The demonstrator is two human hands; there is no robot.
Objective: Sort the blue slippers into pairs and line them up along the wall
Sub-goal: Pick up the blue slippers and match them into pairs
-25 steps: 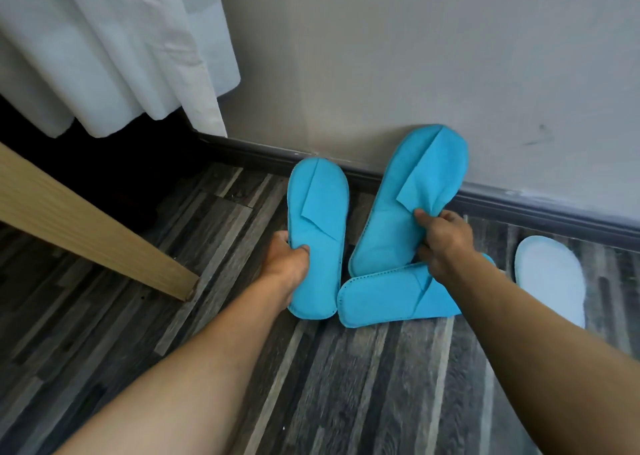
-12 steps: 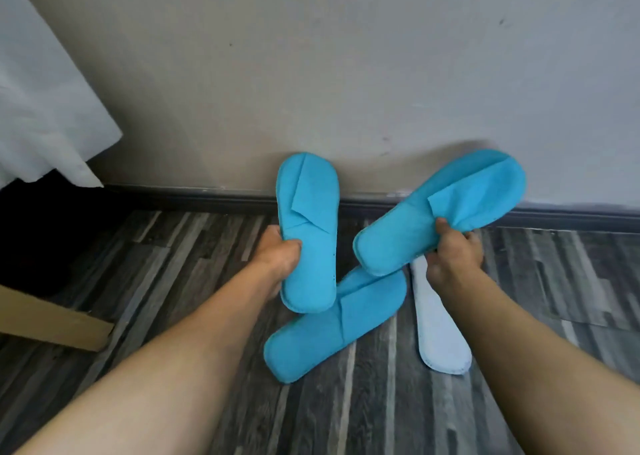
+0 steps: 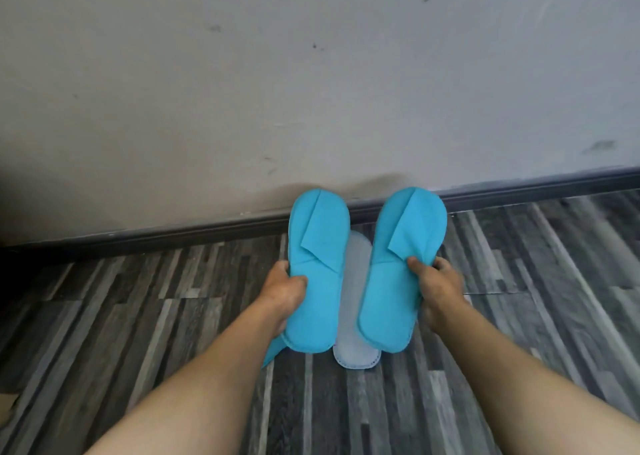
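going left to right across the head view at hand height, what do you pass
left hand → blue slipper it holds → pale slipper sole-up on the floor → blue slipper in the other hand → right hand. A sliver of another blue slipper under the left one overlaps too much to place.

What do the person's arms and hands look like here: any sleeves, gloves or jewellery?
Both forearms are bare, with no sleeves in view. The left hand and right hand wear no gloves, and no rings, watch or bracelet are visible on the parts that show.
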